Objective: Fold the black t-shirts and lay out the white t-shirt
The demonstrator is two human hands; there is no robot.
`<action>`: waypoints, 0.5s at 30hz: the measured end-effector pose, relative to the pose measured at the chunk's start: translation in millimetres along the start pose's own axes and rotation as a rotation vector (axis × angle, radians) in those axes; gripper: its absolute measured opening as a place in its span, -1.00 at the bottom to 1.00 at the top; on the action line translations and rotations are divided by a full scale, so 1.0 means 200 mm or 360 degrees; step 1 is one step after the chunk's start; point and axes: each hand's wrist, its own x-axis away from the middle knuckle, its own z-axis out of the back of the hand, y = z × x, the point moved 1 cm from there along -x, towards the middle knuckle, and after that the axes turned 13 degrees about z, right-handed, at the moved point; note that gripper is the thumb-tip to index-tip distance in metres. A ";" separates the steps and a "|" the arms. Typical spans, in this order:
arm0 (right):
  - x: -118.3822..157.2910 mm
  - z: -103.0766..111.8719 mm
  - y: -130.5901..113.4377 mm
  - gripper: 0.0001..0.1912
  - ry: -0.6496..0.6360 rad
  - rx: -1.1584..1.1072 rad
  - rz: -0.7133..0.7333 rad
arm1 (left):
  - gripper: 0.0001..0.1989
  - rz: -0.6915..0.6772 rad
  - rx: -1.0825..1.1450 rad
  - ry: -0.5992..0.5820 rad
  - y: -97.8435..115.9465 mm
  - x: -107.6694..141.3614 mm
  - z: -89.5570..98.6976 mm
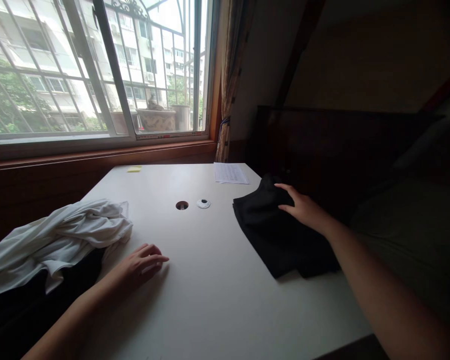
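Note:
A folded black garment (273, 235) lies on the right side of the white table (198, 290); its exact kind does not show. My right hand (302, 205) is at its upper right part, thumb and fingers apart. Whether the fingertips press on the cloth is hard to tell. Low over the left half of the tabletop, my left hand (146, 261) has loosely bent fingers and holds nothing. Just left of it is a crumpled white cloth garment (71, 230), with black fabric (71, 280) bunched below it.
Near the table's middle are a round cable hole (182, 205) and a round white cap (203, 203). Printed sheets (230, 173) and yellow sticky notes (134, 169) lie along the far edge. Behind stand a barred window (157, 75) and a tied curtain (228, 85).

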 end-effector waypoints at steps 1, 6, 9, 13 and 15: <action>0.00 0.03 0.02 -0.28 0.0024 0.0030 0.0017 | -0.71 0.0007 0.0002 0.0002 0.00 0.00 0.00; 0.01 0.17 0.09 -0.32 0.0160 0.0133 0.0040 | -0.74 -0.0012 0.0031 0.0072 -0.01 0.00 -0.01; 0.01 0.24 0.15 -0.32 0.0278 0.0184 -0.0031 | -0.75 -0.0014 0.0046 0.0076 0.00 -0.01 0.00; 0.01 0.29 0.26 -0.32 0.0347 0.0177 -0.0117 | -0.75 -0.0032 0.0054 0.0087 0.01 -0.01 0.01; 0.01 0.30 0.35 -0.28 0.0333 0.0143 -0.0142 | -0.75 -0.0031 0.0065 0.0095 0.01 -0.01 0.00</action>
